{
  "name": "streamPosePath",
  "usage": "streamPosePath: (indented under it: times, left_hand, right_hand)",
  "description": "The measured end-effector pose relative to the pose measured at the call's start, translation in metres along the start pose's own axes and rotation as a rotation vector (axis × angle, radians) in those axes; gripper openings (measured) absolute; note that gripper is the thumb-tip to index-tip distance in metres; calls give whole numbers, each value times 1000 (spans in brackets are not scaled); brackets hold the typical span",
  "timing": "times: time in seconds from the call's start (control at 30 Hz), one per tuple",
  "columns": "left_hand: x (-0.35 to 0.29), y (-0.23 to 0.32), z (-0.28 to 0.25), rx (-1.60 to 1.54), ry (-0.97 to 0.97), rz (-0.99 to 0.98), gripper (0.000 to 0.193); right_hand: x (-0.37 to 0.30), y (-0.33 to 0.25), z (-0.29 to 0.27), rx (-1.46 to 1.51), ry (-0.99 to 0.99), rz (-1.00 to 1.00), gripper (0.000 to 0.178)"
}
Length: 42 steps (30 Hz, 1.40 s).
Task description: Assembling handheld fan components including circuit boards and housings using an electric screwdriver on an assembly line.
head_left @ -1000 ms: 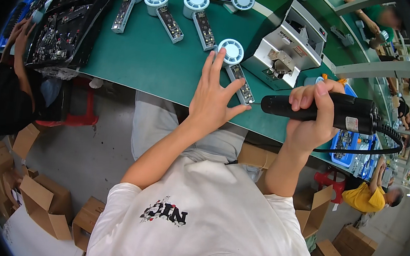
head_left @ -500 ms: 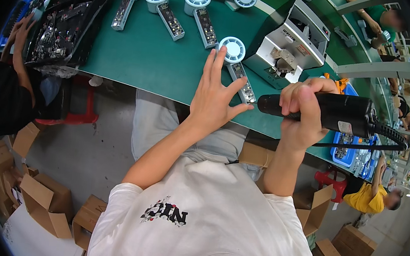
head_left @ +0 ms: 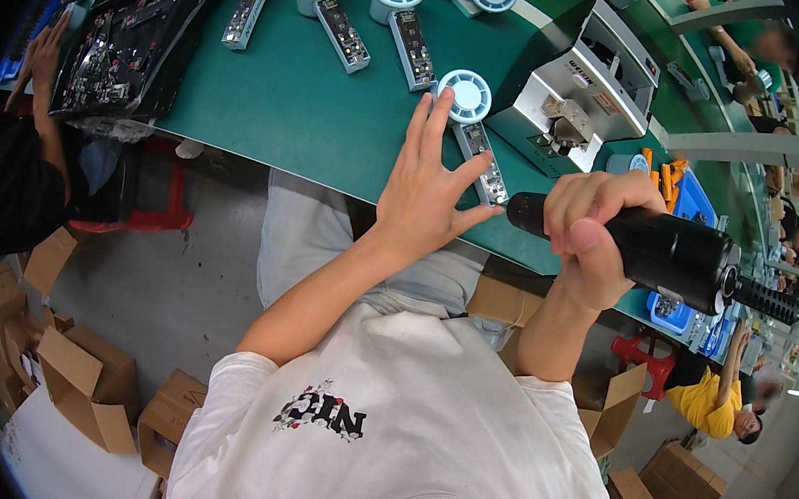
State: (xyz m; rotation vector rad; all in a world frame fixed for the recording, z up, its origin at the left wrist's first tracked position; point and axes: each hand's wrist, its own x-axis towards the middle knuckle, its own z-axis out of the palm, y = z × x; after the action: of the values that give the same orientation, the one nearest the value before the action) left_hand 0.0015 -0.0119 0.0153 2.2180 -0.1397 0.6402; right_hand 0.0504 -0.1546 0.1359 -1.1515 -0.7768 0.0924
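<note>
My right hand (head_left: 600, 237) is wrapped round a black electric screwdriver (head_left: 676, 254), held nearly level with its nose pointing left. That nose is close to the lower end of a small handheld fan (head_left: 483, 169), which has a pale blue round head and a grey handle with a bare circuit board. My left hand (head_left: 422, 189) lies over the table edge with fingers spread. Two fingertips touch the fan's head, and the index finger and thumb reach to its handle. The screwdriver's tip cannot be made out.
Several similar fans (head_left: 342, 34) lie farther back on the green table (head_left: 278, 110). A silver machine (head_left: 577, 88) stands right of the fan. At left is a black tray (head_left: 123, 55) of circuit boards; blue bins (head_left: 670, 312) hold parts at right. Other people work on both sides.
The screwdriver's rear end has swung lower and toward me, while its nose stays by the fan's handle. The left hand keeps its place on the fan. The whole view has shifted slightly.
</note>
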Motion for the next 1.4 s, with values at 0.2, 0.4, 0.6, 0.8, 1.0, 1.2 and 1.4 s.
streamPosePath:
  times: [0.2, 0.4, 0.6, 0.8, 1.0, 1.2, 1.4]
  left_hand:
    - [0, -1, -2, 9, -10, 5, 49]
    - [-1, -1, 1, -11, 6, -8, 58]
    - [1, 1, 0, -3, 2, -19, 55]
    - [2, -1, -3, 14, 0, 4, 47]
    - [1, 4, -4, 19, 16, 16, 51]
    - [0, 4, -4, 35, -31, -9, 47]
    - [2, 2, -3, 15, -9, 10, 47]
  right_hand:
    - [11, -1, -10, -111, -184, -13, 26]
    - [23, 1, -15, 82, -373, -42, 26]
    - [23, 3, -22, 90, -420, -94, 23]
    - [20, -13, -23, -152, -285, -94, 29]
    - [79, -39, -26, -126, 464, -116, 17]
    - [92, -19, -28, -192, 473, 54, 16]
    - [35, -21, -10, -127, 584, 43, 15]
